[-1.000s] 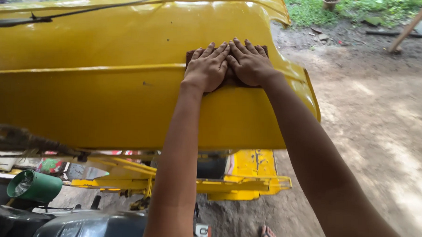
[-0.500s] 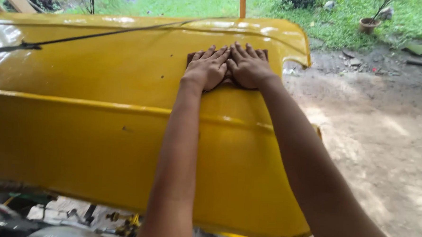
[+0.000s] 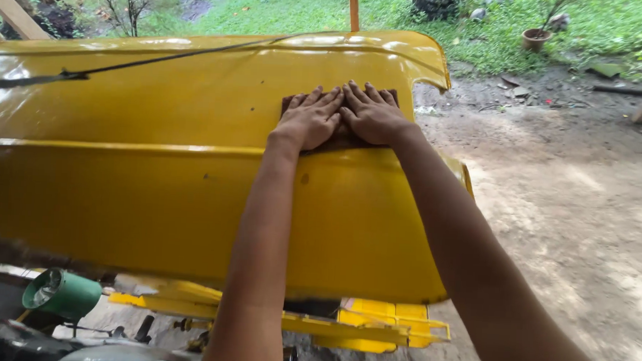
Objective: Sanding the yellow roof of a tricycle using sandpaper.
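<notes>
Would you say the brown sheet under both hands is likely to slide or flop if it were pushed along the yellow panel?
The brown sheet lies flat, following the curved yellow panel, so it is probably thin and floppy. The panel looks glossy, so the sheet might slip without pressure. The left hand and right hand cover most of it, suggesting it is light.

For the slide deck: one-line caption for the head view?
Both hands, left and right, press flat side by side on a brown sanding sheet atop a glossy yellow body panel, outdoors.
</notes>
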